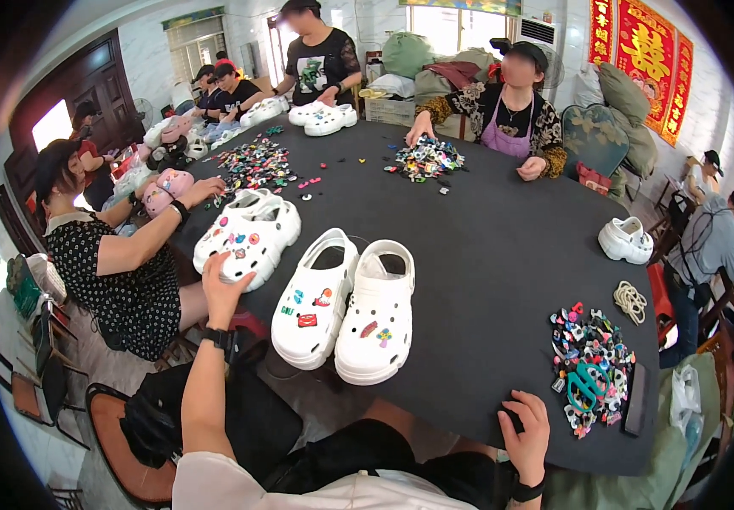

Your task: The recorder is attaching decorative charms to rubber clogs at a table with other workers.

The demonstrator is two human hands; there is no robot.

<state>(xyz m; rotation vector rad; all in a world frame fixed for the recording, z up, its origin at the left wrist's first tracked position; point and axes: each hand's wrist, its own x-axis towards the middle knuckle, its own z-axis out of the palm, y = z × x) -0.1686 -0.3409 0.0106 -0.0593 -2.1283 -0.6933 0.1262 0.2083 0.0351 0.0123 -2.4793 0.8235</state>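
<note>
My left hand (pixel 226 291) grips the toe of a white clog (pixel 246 246), thumb and fingers closed on its front edge. That clog carries several colourful charms, and its mate lies partly hidden behind it. To its right, a second pair stands side by side, toes toward me. The left clog (pixel 311 299) of this pair bears several charms, one like a red car; the right clog (pixel 375 314) has a few near the toe. My right hand (pixel 526 431) rests at the table's front edge, fingers loosely bent, thumb apart, holding nothing visible.
On the dark table (pixel 486 280), a charm pile (pixel 588 340) lies at right with teal scissors (pixel 586 388), a black bar-shaped object (pixel 636 399) and a cream cord bundle (pixel 630 302). A white clog pair (pixel 626 240) stands beyond. Co-workers sit left and across, beside more charm piles (pixel 430 160).
</note>
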